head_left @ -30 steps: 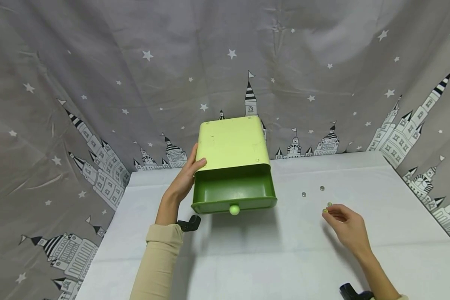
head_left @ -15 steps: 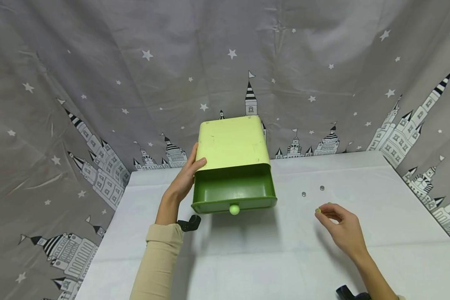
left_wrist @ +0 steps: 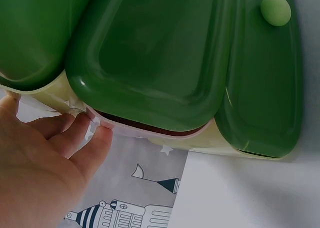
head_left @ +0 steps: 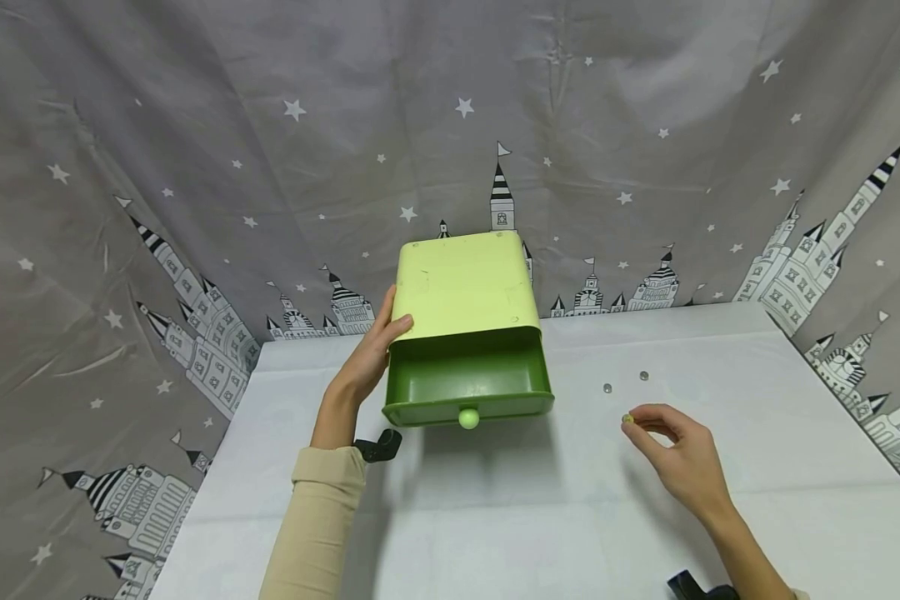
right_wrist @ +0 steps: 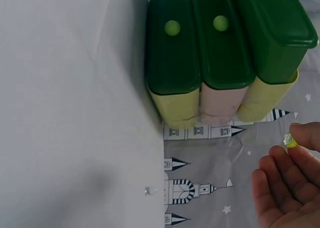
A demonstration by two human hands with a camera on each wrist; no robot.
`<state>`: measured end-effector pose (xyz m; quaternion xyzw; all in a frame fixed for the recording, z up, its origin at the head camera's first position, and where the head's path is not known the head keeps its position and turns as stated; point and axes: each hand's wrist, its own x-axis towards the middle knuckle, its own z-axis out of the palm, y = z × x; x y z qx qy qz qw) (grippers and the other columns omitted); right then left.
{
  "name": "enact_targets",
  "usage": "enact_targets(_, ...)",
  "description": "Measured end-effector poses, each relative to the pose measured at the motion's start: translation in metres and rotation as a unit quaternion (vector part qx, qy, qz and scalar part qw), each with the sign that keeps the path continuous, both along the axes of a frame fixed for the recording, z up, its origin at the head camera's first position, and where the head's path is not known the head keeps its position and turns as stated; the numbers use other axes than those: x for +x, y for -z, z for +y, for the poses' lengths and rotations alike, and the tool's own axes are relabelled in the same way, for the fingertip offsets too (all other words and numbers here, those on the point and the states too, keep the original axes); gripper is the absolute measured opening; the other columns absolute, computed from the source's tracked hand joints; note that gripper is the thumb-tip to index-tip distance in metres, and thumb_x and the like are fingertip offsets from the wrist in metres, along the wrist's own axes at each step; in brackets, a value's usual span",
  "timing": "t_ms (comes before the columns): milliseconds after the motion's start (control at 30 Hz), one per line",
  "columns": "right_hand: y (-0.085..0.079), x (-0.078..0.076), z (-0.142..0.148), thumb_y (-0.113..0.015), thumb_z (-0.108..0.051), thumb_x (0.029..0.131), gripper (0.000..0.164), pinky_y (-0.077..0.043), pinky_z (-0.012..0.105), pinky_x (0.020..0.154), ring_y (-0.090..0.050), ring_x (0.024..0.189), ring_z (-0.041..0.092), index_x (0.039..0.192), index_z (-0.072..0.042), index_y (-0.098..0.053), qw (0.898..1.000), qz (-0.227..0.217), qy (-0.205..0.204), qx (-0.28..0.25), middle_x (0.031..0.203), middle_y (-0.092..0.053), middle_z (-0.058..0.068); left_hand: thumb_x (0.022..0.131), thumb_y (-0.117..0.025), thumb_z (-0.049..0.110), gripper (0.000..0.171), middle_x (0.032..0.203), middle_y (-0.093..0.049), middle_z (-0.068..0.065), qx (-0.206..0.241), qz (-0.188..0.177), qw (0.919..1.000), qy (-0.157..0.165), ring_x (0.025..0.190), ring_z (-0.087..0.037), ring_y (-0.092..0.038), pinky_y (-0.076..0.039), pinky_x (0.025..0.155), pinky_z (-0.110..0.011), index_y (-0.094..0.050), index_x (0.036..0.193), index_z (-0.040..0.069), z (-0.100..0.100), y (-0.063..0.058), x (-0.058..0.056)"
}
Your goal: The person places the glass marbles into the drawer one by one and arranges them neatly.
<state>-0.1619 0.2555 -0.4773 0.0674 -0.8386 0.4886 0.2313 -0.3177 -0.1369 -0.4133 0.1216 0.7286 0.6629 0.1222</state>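
A cabinet (head_left: 465, 287) of three stacked drawer units stands near the back of the table. Its shells are yellow, pink and yellow, as the right wrist view shows. The top green drawer (head_left: 468, 408) is pulled out, and its visible inside is bare. My left hand (head_left: 363, 362) rests against the cabinet's left side, thumb on the top edge; in the left wrist view the fingers (left_wrist: 95, 148) touch the wall. Right of the cabinet, above the table, my right hand (head_left: 686, 458) pinches a small clear-and-yellow glass marble (right_wrist: 290, 140) between thumb and fingertips.
Two small greyish marbles (head_left: 607, 388) lie apart on the white tablecloth (head_left: 495, 533), beyond my right hand. The two lower green drawers (right_wrist: 172, 57) are pushed in. A grey curtain (head_left: 450, 108) with castles and stars hangs behind the table.
My right hand has moved left toward the cabinet with the pinched marble. Another greenish marble, seen behind its fingertips earlier, is now hidden from the head view. My left hand and the cabinet stay put.
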Motion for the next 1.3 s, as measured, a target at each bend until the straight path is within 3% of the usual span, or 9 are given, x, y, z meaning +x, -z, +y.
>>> enact_targets(367, -0.007, -0.004, -0.015, -0.076, 0.010, 0.080, 0.020, -0.048, 0.013, 0.080, -0.063, 0.087, 0.002, 0.095, -0.003, -0.072, 0.998, 0.029, -0.030, -0.036, 0.092, -0.070, 0.006, 0.100, -0.049, 0.043, 0.080, 0.162, 0.012, 0.013, -0.006, 0.005, 1.0000, -0.002, 0.147, -0.013, 0.007, -0.006, 0.115, -0.057, 0.006, 0.158, 0.041, -0.002, 0.001, -0.002)
enact_targets(833, -0.050, -0.020, -0.066, -0.071, 0.015, 0.081, 0.019, -0.051, 0.022, 0.083, -0.063, 0.090, 0.013, 0.095, 0.002, -0.069, 0.980, 0.103, -0.132, -0.108, 0.093, -0.066, 0.009, 0.100, -0.049, 0.042, 0.078, 0.162, 0.010, 0.014, 0.000, 0.009, 1.0000, -0.002, 0.147, -0.011, 0.006, -0.007, 0.116, -0.055, 0.004, 0.158, 0.042, 0.001, 0.001, -0.001)
enact_targets(1300, -0.066, -0.026, -0.097, -0.072, 0.014, 0.081, 0.019, -0.051, 0.025, 0.088, -0.063, 0.091, 0.020, 0.096, 0.004, -0.071, 0.972, 0.145, -0.135, -0.129, 0.097, -0.067, 0.010, 0.100, -0.049, 0.042, 0.078, 0.162, 0.010, 0.013, -0.003, 0.011, 0.9999, -0.005, 0.146, -0.011, 0.009, -0.005, 0.116, -0.055, 0.004, 0.158, 0.041, 0.001, 0.001, 0.000)
